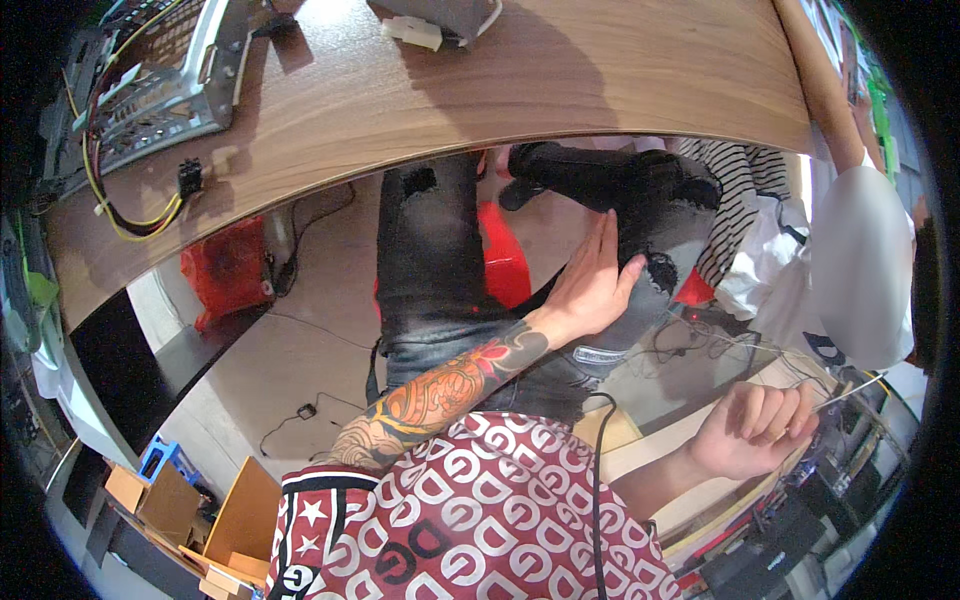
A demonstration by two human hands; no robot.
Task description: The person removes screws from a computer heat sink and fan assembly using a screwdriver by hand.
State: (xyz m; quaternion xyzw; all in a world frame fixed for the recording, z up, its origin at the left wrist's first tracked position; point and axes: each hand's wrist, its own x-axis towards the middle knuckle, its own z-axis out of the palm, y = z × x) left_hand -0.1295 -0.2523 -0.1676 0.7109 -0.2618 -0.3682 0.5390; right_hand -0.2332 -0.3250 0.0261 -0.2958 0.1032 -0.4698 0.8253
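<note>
My left hand (590, 290) lies on the thigh of my dark ripped jeans (430, 260), its fingers stretched out and nothing in it. The tattooed left forearm crosses over my lap. Out to the right, my right hand (755, 430) is raised with its fingers curled in. A thin white strip (852, 391), like a cable tie or a thin wire, sticks out from its fingertips. The rest of that strip is hidden by the fingers.
Ahead is a wooden table (520, 90) bearing an open metal computer case (165, 85) with loose cables, and a grey box (450, 15) with a white connector. A person in white (770, 260) sits close on the right. Cardboard boxes (165, 510) stand at lower left; cables (690, 340) trail across the floor.
</note>
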